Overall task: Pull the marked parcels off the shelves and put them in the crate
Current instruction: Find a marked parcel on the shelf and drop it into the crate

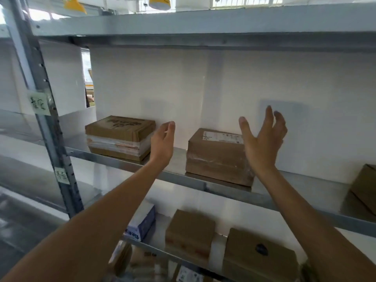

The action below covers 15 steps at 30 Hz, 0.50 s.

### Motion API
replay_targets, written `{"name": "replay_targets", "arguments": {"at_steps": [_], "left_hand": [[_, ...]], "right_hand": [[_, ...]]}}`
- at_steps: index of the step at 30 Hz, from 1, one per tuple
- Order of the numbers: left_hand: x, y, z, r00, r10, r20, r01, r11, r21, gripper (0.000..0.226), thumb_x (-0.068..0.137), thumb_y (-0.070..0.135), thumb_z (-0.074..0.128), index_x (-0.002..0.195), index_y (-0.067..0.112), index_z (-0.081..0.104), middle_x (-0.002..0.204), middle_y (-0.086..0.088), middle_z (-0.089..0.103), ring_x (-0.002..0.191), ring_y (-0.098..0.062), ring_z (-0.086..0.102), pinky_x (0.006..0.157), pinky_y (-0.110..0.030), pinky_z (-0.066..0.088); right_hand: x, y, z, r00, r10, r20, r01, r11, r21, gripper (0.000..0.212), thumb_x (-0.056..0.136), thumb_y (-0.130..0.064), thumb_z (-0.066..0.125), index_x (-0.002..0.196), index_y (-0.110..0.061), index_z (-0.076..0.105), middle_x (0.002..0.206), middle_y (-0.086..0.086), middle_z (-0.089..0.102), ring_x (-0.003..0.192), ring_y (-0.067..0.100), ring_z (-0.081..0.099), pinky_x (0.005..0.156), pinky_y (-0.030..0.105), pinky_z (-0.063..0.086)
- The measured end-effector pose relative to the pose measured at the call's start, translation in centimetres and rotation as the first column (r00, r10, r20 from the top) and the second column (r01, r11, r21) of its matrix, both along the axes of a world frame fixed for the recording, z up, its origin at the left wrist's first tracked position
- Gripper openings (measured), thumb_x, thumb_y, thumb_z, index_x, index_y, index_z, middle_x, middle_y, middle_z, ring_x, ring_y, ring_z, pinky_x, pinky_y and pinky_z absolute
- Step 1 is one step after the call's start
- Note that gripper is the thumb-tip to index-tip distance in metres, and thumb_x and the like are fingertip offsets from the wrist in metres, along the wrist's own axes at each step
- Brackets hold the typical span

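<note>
- Partly cut off at the right edge, a brown box shows only one corner.
- Below, parcels on the lower shelf are blurred; their labels are unreadable.
- Left hand and right hand are raised with fingers spread loosely, holding nothing.
- Between them, the labelled parcel sits on the grey metal shelf, untouched.
- Taped parcel lies just left of the left hand.
- White panels back the shelf; handwritten tags mark the upright.
</note>
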State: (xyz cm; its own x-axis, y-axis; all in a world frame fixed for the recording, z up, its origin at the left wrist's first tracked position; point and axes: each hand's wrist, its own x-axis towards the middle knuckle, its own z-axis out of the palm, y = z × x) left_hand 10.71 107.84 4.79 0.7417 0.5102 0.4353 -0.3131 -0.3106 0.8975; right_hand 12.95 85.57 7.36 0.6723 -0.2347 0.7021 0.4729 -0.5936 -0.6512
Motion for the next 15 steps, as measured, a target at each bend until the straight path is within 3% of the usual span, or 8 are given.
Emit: {"name": "replay_targets", "arguments": {"at_steps": [3,6,8,11,15], "left_hand": [[-1.1,4.3,1.5,0.986,0.138,0.09,-0.156,0.962,0.225,0.043,0.099,0.035,0.04,0.132,0.013,0.056,0.128,-0.007,0.06,0.118,-0.02,0.055,0.103,-0.036,0.043],[-1.9,8.8,1.9,0.968,0.233,0.092,-0.249,0.862,0.441,0.049,0.1,0.036,0.036,0.144,0.017,0.044,0.153,-0.004,0.037,0.144,-0.021,0.026,0.12,-0.041,0.016],[-2.3,11.6,1.7,0.939,0.321,0.123,-0.331,0.75,0.572,0.054,0.099,0.042,0.03,0.148,0.02,0.036,0.159,-0.001,0.024,0.149,-0.02,0.01,0.119,-0.038,0.003],[-2.4,16.1,1.0,0.897,0.413,0.156,-0.41,0.648,0.642,0.06,0.096,0.048,0.023,0.152,0.025,0.027,0.162,0.001,0.014,0.15,-0.021,0.001,0.119,-0.042,-0.002],[-1.4,22.1,-0.3,0.881,0.465,0.091,-0.403,0.635,0.66,0.058,0.101,0.047,0.025,0.154,0.026,0.017,0.163,0.0,0.006,0.15,-0.023,-0.005,0.118,-0.048,-0.004]], "right_hand": [[-0.1,4.9,1.3,0.988,0.076,0.134,-0.053,0.984,-0.168,0.078,0.093,-0.062,0.041,0.155,-0.022,0.016,0.164,0.006,0.008,0.151,0.025,0.005,0.119,0.045,0.006],[-0.5,10.2,1.4,0.963,0.178,0.203,-0.114,0.95,-0.291,0.075,0.096,-0.057,0.036,0.156,-0.019,0.014,0.164,0.007,0.004,0.151,0.025,0.001,0.121,0.042,-0.001],[-0.8,13.4,0.8,0.954,0.243,0.177,-0.179,0.931,-0.318,0.072,0.098,-0.054,0.035,0.156,-0.02,0.01,0.164,0.006,0.0,0.151,0.024,-0.003,0.122,0.042,-0.001],[-0.7,17.8,-0.8,0.946,0.308,0.104,-0.259,0.907,-0.333,0.07,0.1,-0.051,0.036,0.157,-0.022,0.006,0.164,0.001,-0.006,0.151,0.019,-0.007,0.123,0.039,0.0],[0.7,23.1,-3.6,0.932,0.363,-0.014,-0.354,0.9,-0.254,0.072,0.099,-0.05,0.039,0.157,-0.022,0.006,0.164,-0.002,-0.006,0.151,0.017,-0.008,0.123,0.042,0.002]]}}
